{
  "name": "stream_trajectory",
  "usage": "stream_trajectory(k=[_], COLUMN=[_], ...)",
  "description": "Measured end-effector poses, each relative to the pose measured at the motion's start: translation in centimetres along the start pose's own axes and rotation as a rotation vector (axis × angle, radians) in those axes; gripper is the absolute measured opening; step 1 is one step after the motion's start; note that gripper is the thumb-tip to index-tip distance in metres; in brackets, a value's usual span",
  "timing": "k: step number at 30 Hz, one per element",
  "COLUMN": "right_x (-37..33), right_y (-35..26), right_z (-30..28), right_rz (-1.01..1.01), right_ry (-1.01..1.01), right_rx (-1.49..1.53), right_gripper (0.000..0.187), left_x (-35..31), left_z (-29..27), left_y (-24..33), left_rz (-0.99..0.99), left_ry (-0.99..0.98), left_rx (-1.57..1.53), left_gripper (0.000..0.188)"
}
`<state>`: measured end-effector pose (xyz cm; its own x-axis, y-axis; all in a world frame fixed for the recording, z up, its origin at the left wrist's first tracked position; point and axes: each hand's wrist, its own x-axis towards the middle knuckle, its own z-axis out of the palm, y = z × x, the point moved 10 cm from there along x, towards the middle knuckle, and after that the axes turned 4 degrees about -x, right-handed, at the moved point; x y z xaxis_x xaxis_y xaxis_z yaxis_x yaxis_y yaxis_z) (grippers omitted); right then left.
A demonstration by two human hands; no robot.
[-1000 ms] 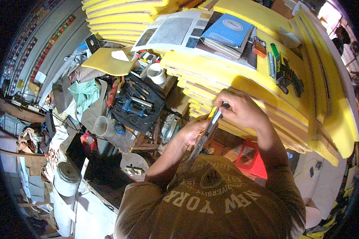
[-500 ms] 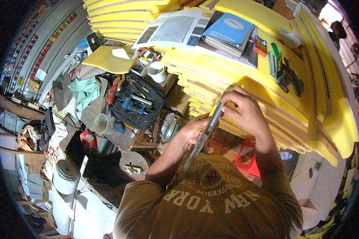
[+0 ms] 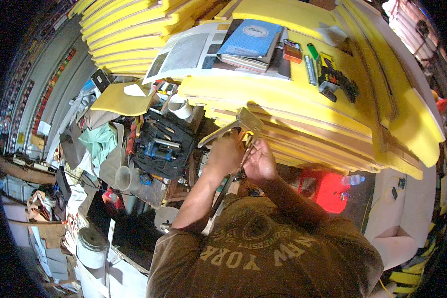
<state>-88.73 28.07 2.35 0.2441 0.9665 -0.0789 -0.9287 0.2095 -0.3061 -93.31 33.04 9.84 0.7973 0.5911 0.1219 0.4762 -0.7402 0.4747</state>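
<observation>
Before my chest I hold a long metal tool. It has a broad, silvery flat end at the top, a bar slanting down to the left, a yellow part in the middle and a dark, narrow length running down toward my shirt. Its exact kind does not show. My left hand is closed round its middle, smeared by motion, with the fingers partly hidden. On the other side, my right hand pinches the tool just below the broad end, fingers curled. Behind both hands rises a stack of yellow foam-topped boards.
On the stack lie a blue-covered book, sample sheets, a small red box and a green lighter. To the left are a black tool bag, a white cup and cloth. Red plastic stands at right.
The tool has turned from nearly edge-on to showing its broad end and slanting bar. My right hand has come down and left along it. The whole view has shifted.
</observation>
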Motion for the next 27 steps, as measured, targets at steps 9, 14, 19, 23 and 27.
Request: stream_trajectory(k=[9,14,19,23,27], right_x=[-1.9,-7.1,-7.2,-2.6,-2.6], right_y=[-3.1,-22.9,-34.9,-39.7,-37.9], right_z=[-2.6,5.5,13.6,8.7,11.1], right_rz=[0.028,-0.810,-1.247,-1.081,-1.152], right_ry=[0.275,0.579,0.824,0.913,0.953], right_rx=[-0.598,-1.561,-2.179,-2.385,-2.466], right_gripper=[0.032,0.028,0.023,0.024,0.024], left_x=[-1.9,-6.3,-8.4,-8.9,-10.5], left_z=[-2.9,0.1,2.7,3.6,4.0], left_y=[0.5,-5.4,-7.2,-6.7,-7.6], left_rz=[0.006,-0.357,-0.524,-0.532,-0.605], left_ry=[0.056,-0.059,-0.137,-0.141,-0.137], left_rx=[-0.334,-0.941,-1.052,-1.227,-1.266], left_gripper=[0.019,0.012,0.013,0.014,0.012])
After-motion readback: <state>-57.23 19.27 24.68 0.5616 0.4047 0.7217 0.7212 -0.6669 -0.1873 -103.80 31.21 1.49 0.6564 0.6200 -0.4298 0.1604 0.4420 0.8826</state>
